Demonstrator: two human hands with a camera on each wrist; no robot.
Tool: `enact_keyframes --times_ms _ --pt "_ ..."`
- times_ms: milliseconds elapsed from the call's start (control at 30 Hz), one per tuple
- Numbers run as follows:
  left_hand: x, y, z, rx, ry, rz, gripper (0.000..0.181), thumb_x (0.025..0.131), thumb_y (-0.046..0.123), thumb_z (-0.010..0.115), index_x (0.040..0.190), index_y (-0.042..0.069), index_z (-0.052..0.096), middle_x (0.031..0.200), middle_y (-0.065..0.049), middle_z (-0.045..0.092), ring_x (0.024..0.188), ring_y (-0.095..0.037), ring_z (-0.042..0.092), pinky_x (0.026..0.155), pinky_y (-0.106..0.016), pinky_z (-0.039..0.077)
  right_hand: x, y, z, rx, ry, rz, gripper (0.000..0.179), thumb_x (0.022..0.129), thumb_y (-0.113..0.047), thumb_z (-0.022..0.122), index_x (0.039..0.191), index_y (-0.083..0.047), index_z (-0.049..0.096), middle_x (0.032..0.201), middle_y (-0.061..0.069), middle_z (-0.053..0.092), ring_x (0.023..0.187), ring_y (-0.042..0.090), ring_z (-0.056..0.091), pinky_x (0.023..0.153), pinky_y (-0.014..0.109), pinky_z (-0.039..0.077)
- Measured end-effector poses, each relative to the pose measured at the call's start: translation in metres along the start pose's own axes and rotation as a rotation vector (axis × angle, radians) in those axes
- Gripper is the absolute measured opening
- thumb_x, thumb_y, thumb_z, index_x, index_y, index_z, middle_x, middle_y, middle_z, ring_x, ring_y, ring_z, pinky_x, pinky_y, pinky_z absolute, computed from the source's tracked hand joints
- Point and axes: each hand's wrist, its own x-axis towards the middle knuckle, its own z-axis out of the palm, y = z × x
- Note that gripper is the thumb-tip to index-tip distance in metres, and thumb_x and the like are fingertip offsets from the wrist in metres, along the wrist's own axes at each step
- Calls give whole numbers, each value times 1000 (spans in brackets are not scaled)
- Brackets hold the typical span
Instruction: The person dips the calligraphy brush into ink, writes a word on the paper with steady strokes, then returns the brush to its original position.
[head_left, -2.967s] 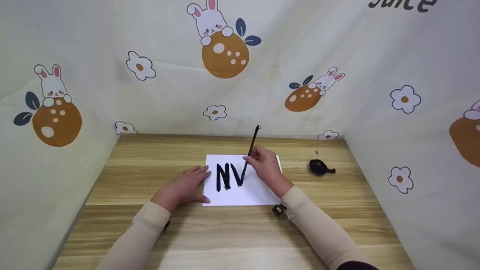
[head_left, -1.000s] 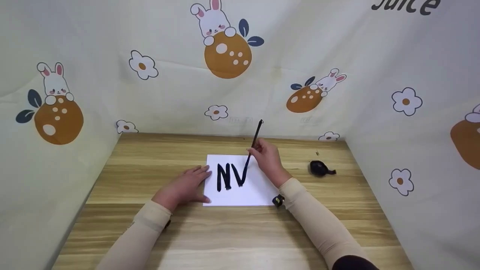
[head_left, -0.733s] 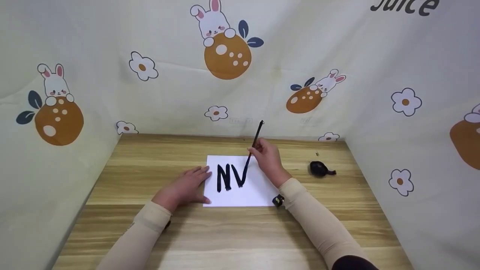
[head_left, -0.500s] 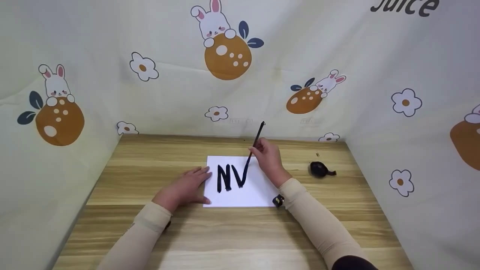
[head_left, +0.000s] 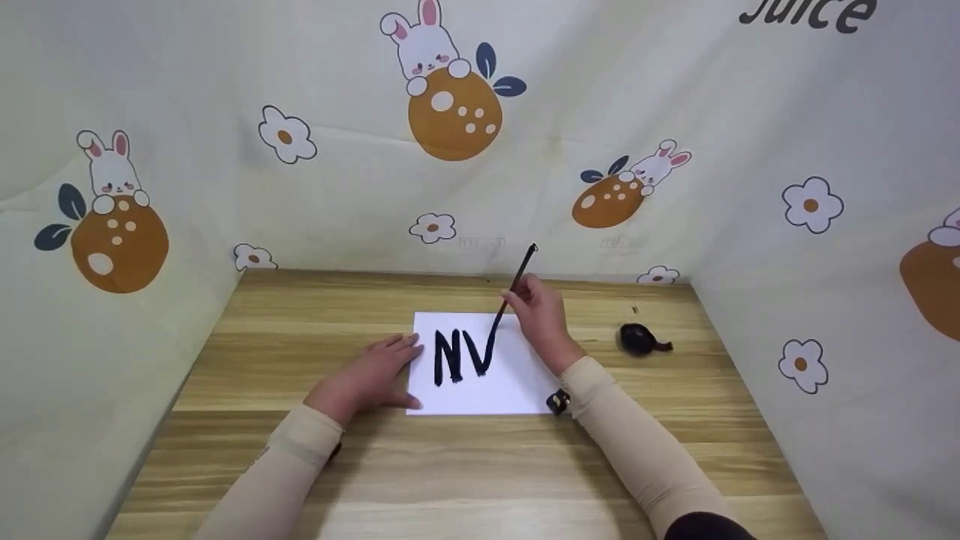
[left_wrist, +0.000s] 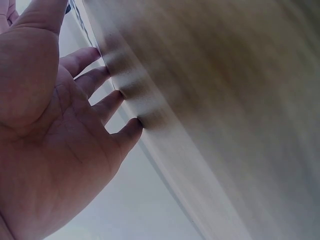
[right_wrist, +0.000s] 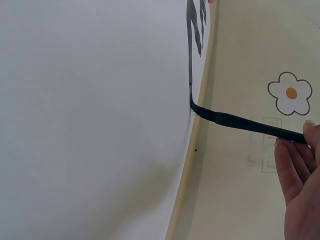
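A white sheet of paper (head_left: 517,390) lies on the wooden table, bearing thick black strokes that look like an N and a V. My right hand (head_left: 541,319) pinches a dark writing brush (head_left: 517,282) by its handle, which leans up and to the right. In the right wrist view the bent tip of the brush (right_wrist: 200,110) touches the paper at the end of a black stroke. My left hand (head_left: 371,377) rests at the sheet's left edge with fingers spread. The left wrist view shows the straight fingers (left_wrist: 107,107) with their tips on the surface.
A small black round container with a spout-like end (head_left: 637,339) sits on the table (head_left: 450,480) to the right of the paper. A tiny dark speck lies behind it. Cloth walls (head_left: 337,187) with rabbit and flower prints enclose the table at the back and sides.
Over three seconds the brush has gone up and right from the V's bottom, drawing its right stroke. In the last half second its handle tilts slightly farther right. The left hand stays put.
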Motion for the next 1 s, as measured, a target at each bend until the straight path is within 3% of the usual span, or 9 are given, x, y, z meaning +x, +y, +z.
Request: enact_keyframes --times_ms 267,500,767,1000 --pt "0 1 -1 7 12 13 107 89 55 90 170 6 41 181 -15 29 166 -47 22 131 -71 20 0 -6 -12 56 47 34 14 101 -13 83 100 -10 70 93 1 76 87 17 74 76 34 61" --pt "0 0 0 18 11 6 107 89 56 90 170 6 42 181 -14 30 166 -46 23 131 -69 21 -7 -10 -21 -4 42 -39 12 102 -11 82 100 -9 71 91 1 76 84 16 73 73 36 61" --pt "1 -1 0 17 2 -2 108 89 56 90 170 6 42 181 -15 29 166 -46 22 131 -68 21 -11 -10 -22 -72 29 -141 8 102 -11 82 101 -6 75 96 5 79 87 18 76 79 38 66" --pt "1 2 -1 5 0 -10 107 89 55 91 170 6 42 181 -15 29 166 -46 22 131 -69 21 -12 -11 -22 -93 18 -130 8 102 -12 82 101 -7 76 97 5 79 89 19 76 82 37 66"
